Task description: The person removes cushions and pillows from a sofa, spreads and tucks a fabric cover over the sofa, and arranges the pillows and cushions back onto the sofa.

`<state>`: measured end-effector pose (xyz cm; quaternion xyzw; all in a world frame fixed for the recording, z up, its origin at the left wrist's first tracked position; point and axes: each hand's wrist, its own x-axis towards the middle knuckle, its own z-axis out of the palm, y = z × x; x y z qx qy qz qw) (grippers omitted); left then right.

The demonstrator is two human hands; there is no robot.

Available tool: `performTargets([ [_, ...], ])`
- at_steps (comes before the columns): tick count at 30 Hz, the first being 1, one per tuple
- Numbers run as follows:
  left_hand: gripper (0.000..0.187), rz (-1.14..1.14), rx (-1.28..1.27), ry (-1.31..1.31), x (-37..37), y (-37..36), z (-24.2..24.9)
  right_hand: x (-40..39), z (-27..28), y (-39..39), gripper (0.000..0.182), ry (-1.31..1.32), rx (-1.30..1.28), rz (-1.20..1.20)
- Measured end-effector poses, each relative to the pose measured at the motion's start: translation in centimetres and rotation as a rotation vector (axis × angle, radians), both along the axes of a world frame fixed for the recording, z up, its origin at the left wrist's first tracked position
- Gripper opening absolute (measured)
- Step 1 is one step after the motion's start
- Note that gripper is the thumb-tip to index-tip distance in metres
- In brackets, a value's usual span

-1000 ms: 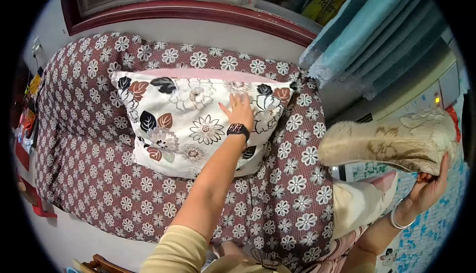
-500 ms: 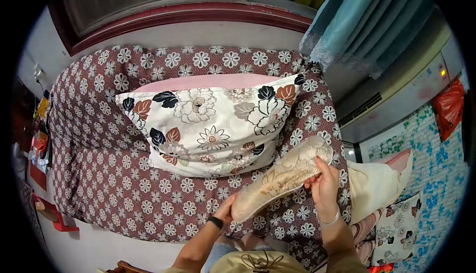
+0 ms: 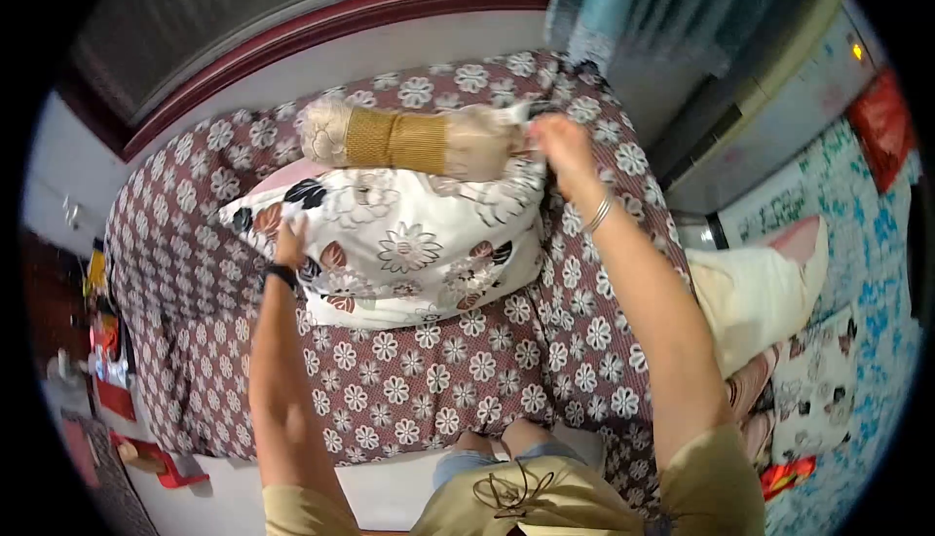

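Head view, looking down on a bed covered with a maroon floral bedsheet point(image 3: 419, 390). A white floral pillow point(image 3: 409, 244) lay across the upper middle of the bed, with a pink pillow edge just showing behind it.

A beige bolster cushion point(image 3: 419, 142) with a gold ribbed band rested along the top edge of the floral pillow, touching it, lying roughly level.

Right hand point(image 3: 560, 142) was at the bolster's right end, fingers closed around the fabric there. Left hand point(image 3: 289, 244) was pressed against the left side of the floral pillow; whether it pinched the cover or only lay flat, I could not tell.

Judgement: seating the bolster well called for holding the floral pillow steady on the left while the right end was nudged back against the wall side, so it would sit centred and not roll forward.

More cushions point(image 3: 769, 293) lay beside the bed at right.
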<state>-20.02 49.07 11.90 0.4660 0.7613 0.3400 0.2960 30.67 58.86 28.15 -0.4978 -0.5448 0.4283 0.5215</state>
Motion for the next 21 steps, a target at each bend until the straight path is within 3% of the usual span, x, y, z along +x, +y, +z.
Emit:
performTargets([
  [1,0.070,-0.141,-0.018,0.248,2.3,-2.5,-2.3,1.6,-5.3,-1.0,0.010,-0.159,0.164,0.030],
  [2,0.072,-0.282,0.028,0.417,4.6,-5.2,-4.7,2.9,-5.1,-5.7,0.010,-0.378,0.027,0.071],
  [3,0.075,-0.393,0.081,0.484,7.1,-7.6,-6.3,4.5,-7.2,-10.2,0.010,-0.418,-0.058,0.161],
  [4,0.079,-0.484,0.138,0.522,9.5,-9.9,-7.7,6.2,-10.4,-15.1,0.010,-0.454,-0.152,0.238],
  [5,0.079,-0.486,-0.045,0.487,12.5,-12.1,-6.9,7.7,-13.7,-20.5,0.011,-0.483,-0.261,0.307],
  [7,0.074,-0.629,-0.009,0.405,16.0,-15.1,-7.8,11.4,-18.1,-32.9,0.015,-0.451,-0.586,0.440],
  [8,0.069,-0.705,-0.107,0.342,17.9,-16.1,-7.0,12.9,-20.8,-39.7,0.017,-0.406,-0.746,0.503],
  [9,0.068,-0.829,-0.114,0.462,17.8,-17.2,-9.8,14.5,-23.4,-46.1,0.016,-0.443,-0.870,0.515],
  [10,0.069,-0.944,-0.278,0.515,19.6,-18.1,-7.9,16.5,-25.8,-52.7,0.016,-0.566,-0.994,0.467],
  [11,0.065,-1.135,-0.048,0.615,18.5,-19.2,-11.9,18.3,-27.9,-59.0,0.017,-0.713,-1.129,0.406],
  [12,0.057,-1.242,-0.325,0.730,18.8,-19.7,-12.6,20.4,-29.7,-65.2,0.018,-0.854,-1.263,0.316],
  [14,0.053,-1.339,-0.554,0.574,19.8,-21.4,-13.1,23.4,-30.7,-76.3,0.021,-0.985,-1.565,-0.004],
  [15,0.056,-1.456,-0.791,0.604,20.3,-22.0,-13.3,24.6,-30.7,-81.2,0.023,-0.880,-1.696,-0.281],
  [16,0.045,-1.601,-0.939,0.766,18.9,-22.5,-17.5,24.4,-28.7,-84.8,0.022,-0.521,-1.849,-0.870],
  [17,0.037,-1.629,-0.812,0.865,18.0,-23.8,-18.7,24.4,-29.3,-88.1,0.023,-0.231,-1.775,-1.011],
  [19,0.037,-1.701,-0.863,0.931,20.5,-23.9,-18.0,23.9,-33.1,-94.1,0.024,0.325,-1.543,-1.257],
  [21,0.037,-1.770,-0.912,0.988,24.7,-25.2,-15.2,23.2,-34.8,-94.6,0.027,-0.109,-1.555,-0.866],
])
